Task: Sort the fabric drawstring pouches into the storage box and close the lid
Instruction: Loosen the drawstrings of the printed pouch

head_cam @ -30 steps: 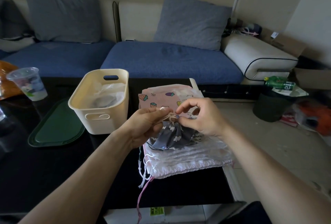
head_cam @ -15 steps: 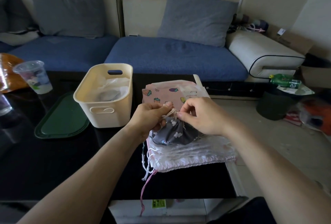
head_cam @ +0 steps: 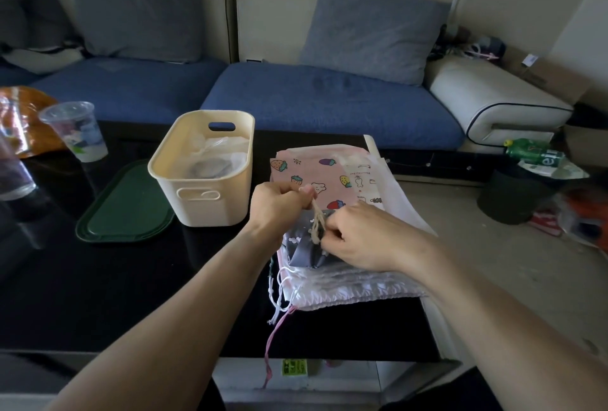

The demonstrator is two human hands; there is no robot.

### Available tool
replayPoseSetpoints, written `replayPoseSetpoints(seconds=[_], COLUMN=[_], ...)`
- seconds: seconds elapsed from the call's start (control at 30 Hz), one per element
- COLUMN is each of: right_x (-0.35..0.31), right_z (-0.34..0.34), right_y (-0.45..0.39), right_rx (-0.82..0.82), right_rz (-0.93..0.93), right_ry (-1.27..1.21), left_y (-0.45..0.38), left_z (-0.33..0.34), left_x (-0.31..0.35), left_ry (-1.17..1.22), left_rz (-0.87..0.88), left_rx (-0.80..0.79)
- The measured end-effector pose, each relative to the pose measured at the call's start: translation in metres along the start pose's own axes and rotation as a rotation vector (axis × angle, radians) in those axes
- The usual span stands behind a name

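Observation:
A small grey pouch with white clouds lies on a stack of pouches at the table's right end. My left hand pinches its beige drawstring and holds it up taut. My right hand grips the pouch's gathered neck. Under it lie a pink fruit-print pouch and a white pouch with cords hanging over the table edge. The cream storage box stands to the left, open, with a clear bag and something grey inside. Its green lid lies flat beside it.
The black glossy table carries a plastic cup, a glass and an orange bag at the far left. A blue sofa runs behind. A dark bin with a green bottle stands on the floor at the right.
My left hand has pulled the beige drawstring up and to the left, while my right hand dropped onto the grey pouch's neck. The view has tilted down a little.

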State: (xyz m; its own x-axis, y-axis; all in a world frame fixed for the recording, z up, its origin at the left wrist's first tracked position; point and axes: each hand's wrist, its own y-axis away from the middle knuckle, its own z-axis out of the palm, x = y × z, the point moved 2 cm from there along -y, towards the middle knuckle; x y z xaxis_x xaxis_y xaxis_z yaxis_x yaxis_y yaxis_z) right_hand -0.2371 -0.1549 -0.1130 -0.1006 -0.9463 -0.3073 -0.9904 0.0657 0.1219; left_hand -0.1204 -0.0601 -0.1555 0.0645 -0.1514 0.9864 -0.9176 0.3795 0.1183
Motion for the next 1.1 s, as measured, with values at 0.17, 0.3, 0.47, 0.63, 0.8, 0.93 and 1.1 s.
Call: replayPoseSetpoints(seconds=[0.17,0.3,0.47,0.63,0.8,0.93,1.1], right_x=[-0.006,-0.007,-0.003,0.013,0.034,0.044,0.069], right_z=[-0.001,-0.003,0.001,0.003,0.0,-0.001,0.009], right_y=[-0.001,0.001,0.002,0.003,-0.004,-0.008,-0.01], right_rx=[0.055,0.039,0.03,0.163,0.411,0.457,0.118], right_rz=[-0.105,-0.116,-0.124,-0.106,-0.023,0.099,0.264], right_ry=[-0.004,-0.04,-0.073,-0.204,-0.341,-0.615,-0.805], left_y=[-0.004,-0.006,-0.007,-0.003,0.006,0.006,-0.002], left_z=[-0.003,-0.002,-0.003,-0.01,-0.014,-0.014,-0.017], left_x=[0.0,0.0,0.002,0.009,0.005,-0.002,0.003], left_ry=[-0.021,-0.021,-0.07,-0.189,-0.257,-0.461,-0.07], left_rz=[0.027,0.024,0.021,0.145,0.042,0.243,0.203], left_rx=[0.098,0.116,0.066,-0.249,-0.632,-0.662,-0.299])
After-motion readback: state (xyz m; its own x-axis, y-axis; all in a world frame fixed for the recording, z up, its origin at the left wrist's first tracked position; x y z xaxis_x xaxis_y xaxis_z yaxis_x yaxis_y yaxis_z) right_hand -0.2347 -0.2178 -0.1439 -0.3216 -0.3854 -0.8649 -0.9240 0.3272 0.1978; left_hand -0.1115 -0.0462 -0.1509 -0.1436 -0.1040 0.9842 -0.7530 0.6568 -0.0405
